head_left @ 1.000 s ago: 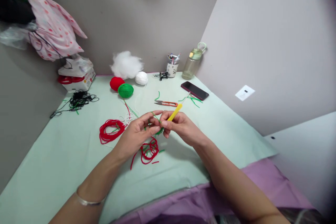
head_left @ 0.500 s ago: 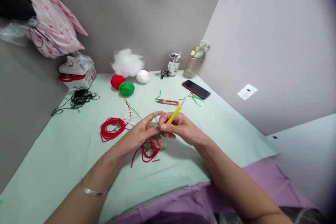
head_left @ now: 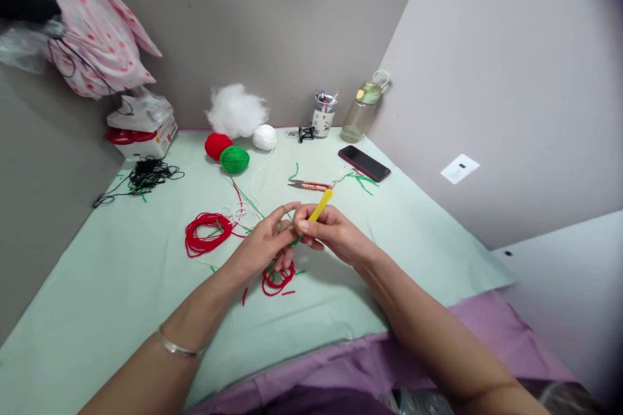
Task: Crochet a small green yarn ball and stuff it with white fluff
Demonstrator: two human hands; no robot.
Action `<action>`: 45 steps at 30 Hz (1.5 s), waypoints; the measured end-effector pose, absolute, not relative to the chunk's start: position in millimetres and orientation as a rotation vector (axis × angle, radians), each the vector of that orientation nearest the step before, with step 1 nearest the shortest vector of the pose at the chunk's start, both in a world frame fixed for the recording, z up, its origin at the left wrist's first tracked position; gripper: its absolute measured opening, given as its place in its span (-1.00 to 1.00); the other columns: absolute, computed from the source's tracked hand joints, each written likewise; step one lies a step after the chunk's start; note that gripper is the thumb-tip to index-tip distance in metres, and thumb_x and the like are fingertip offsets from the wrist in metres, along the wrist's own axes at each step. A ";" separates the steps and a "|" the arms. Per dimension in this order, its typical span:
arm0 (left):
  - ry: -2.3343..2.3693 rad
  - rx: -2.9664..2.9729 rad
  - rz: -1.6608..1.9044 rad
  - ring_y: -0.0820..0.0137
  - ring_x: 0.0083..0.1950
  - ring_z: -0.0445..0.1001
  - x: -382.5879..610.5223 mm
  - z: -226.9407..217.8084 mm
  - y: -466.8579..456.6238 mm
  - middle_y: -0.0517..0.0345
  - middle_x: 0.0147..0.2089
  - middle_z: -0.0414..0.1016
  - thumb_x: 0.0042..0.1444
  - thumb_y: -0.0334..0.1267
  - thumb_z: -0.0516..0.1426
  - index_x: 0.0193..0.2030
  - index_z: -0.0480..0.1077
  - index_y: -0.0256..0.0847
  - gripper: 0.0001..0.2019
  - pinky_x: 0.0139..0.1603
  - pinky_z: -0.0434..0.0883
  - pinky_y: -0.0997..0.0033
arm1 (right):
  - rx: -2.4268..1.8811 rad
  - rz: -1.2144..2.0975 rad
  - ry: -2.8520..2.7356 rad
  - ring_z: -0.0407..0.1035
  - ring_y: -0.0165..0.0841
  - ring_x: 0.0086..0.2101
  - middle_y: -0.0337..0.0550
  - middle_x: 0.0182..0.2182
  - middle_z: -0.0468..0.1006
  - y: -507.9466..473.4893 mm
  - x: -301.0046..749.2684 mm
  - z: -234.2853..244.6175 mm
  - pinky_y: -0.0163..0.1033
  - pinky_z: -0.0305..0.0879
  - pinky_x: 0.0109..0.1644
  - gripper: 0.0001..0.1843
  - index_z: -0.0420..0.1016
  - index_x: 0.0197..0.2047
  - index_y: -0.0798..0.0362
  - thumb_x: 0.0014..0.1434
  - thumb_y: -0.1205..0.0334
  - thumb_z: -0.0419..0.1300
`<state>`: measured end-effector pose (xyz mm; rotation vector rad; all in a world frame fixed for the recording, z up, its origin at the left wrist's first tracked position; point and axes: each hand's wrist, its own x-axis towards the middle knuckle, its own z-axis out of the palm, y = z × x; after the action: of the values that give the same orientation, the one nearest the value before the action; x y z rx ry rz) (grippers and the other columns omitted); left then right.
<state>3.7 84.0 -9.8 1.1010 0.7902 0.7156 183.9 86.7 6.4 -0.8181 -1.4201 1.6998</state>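
My right hand [head_left: 328, 230] is closed around a crochet hook with a yellow handle [head_left: 321, 205], its metal end pointing up and away. My left hand [head_left: 270, 240] pinches a small green crochet piece [head_left: 295, 241], mostly hidden between the fingers of both hands. Green yarn runs over my raised left index finger and back toward the green yarn ball [head_left: 235, 160]. Below my hands lies a loose loop of red yarn [head_left: 277, 282]. A larger red yarn coil [head_left: 207, 235] rests left of my left hand, with white yarn loops [head_left: 241, 214] beside it.
Thread snips [head_left: 310, 185], a phone [head_left: 365, 163] and green scraps lie beyond my hands. At the back stand a red ball [head_left: 218, 146], a white ball [head_left: 265, 137], white stuffing [head_left: 237, 110], a pen cup [head_left: 323, 120] and a bottle [head_left: 359, 118]. Tangled black yarn [head_left: 150, 175] sits left.
The hook has tilted and shifted slightly down and left with my right hand. Both hands stay together at the green piece. The whole view has shifted a little.
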 end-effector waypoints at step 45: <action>0.698 1.031 0.943 0.30 -0.13 0.57 1.0 -19.3 92.1 0.16 -0.25 0.66 0.10 -0.31 0.31 0.15 0.48 -0.18 -0.55 0.12 0.30 0.28 | -0.835 1.607 -1.165 0.36 -0.47 -0.48 -0.20 -0.38 0.49 85.6 177.7 13.8 -0.33 0.31 -0.43 -0.75 0.57 -0.33 0.11 0.15 0.08 0.38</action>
<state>1.0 92.1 -19.3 1.0315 0.6984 0.9427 177.7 85.6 13.8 -0.8351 -1.1655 1.6068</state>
